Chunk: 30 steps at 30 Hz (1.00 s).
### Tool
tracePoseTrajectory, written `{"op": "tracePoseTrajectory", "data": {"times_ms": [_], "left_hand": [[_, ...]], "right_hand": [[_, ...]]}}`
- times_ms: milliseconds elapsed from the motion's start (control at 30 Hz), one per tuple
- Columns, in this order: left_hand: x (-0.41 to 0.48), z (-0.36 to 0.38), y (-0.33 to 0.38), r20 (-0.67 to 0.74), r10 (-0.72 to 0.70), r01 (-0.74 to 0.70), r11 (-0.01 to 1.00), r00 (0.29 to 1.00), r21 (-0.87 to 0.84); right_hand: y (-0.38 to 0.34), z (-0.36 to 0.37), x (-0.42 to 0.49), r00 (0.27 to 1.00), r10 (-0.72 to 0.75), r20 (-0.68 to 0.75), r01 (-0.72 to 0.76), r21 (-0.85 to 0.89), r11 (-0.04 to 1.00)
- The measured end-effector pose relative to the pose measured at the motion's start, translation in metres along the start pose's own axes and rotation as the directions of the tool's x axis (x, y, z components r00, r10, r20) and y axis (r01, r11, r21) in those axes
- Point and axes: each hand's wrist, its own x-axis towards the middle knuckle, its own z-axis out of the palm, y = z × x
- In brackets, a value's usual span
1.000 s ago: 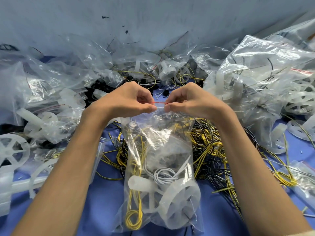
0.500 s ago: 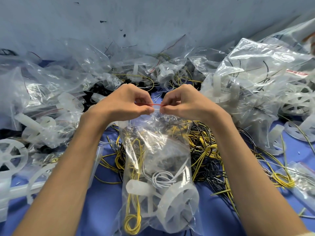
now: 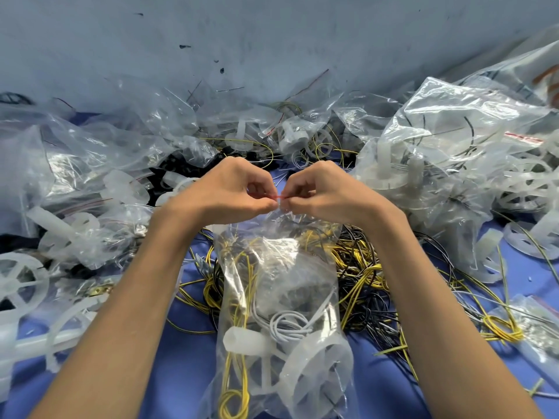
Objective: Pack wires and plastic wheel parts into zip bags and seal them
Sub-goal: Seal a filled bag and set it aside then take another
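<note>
Head view, left to right: a heap of filled clear bags sits at the far left of the blue bench, with a loose plastic wheel at its near edge.

My left hand is curled, thumb and forefinger pinching the red zip strip at the mouth of the zip bag. Over the last second this hand has crept rightward along the strip. The bag stands lifted by its top edge between my forearms, its bottom on the bench. Inside it I see yellow wires, a grey wire coil and a white wheel part.

My right hand pinches the same strip and has closed in too. The gap of strip that showed between my thumbs is nearly gone (they look to be touching now). I judge the seal is being pressed shut toward its middle and is close to finished, though I cannot tell whether the ends have fully locked.

Just right of the bag lies the tangle of loose wires, and more packed bags lie beyond it.
</note>
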Motion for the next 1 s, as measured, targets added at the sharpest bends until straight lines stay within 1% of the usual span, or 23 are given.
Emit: {"op": "tracePoseTrajectory", "data": {"times_ms": [267, 367, 533, 600, 700, 833, 900, 1000], "left_hand": [[-0.002, -0.001, 0.002, 0.036, -0.047, 0.047, 0.999, 0.998, 0.007], [-0.003, -0.005, 0.001, 0.042, -0.075, 0.075, 0.997, 0.996, 0.007], [-0.005, -0.011, -0.008, 0.209, -0.175, 0.166, 0.984, 0.962, 0.058], [-0.006, -0.012, -0.009, 0.223, -0.166, 0.159, 0.986, 0.961, 0.051], [-0.004, -0.011, -0.008, 0.199, -0.148, 0.146, 0.989, 0.969, 0.026], [-0.003, -0.011, -0.007, 0.131, -0.132, 0.134, 0.991, 0.983, -0.009], [-0.003, -0.012, -0.007, 0.070, -0.110, 0.110, 0.994, 0.992, 0.007], [-0.002, -0.014, -0.002, -0.037, -0.036, 0.037, 0.999, 0.999, 0.020]], "right_hand": [[-0.003, 0.003, 0.000, 1.000, -0.018, 0.000, 0.018, -0.023, 1.000], [0.000, 0.003, 0.001, 0.999, -0.034, -0.004, 0.034, -0.006, 0.999], [0.002, 0.003, 0.000, 1.000, -0.022, -0.015, 0.022, 0.021, 1.000], [0.002, 0.004, 0.001, 1.000, -0.004, -0.004, 0.004, 0.021, 1.000], [0.005, 0.002, 0.001, 0.999, 0.048, -0.002, -0.048, 0.030, 0.998], [0.011, -0.003, -0.001, 0.994, 0.107, 0.015, -0.107, 0.025, 0.994], [0.012, -0.005, -0.003, 0.995, 0.103, -0.007, -0.103, 0.044, 0.994], [0.009, -0.009, -0.005, 0.996, 0.057, -0.071, -0.045, 0.160, 0.986]]}}
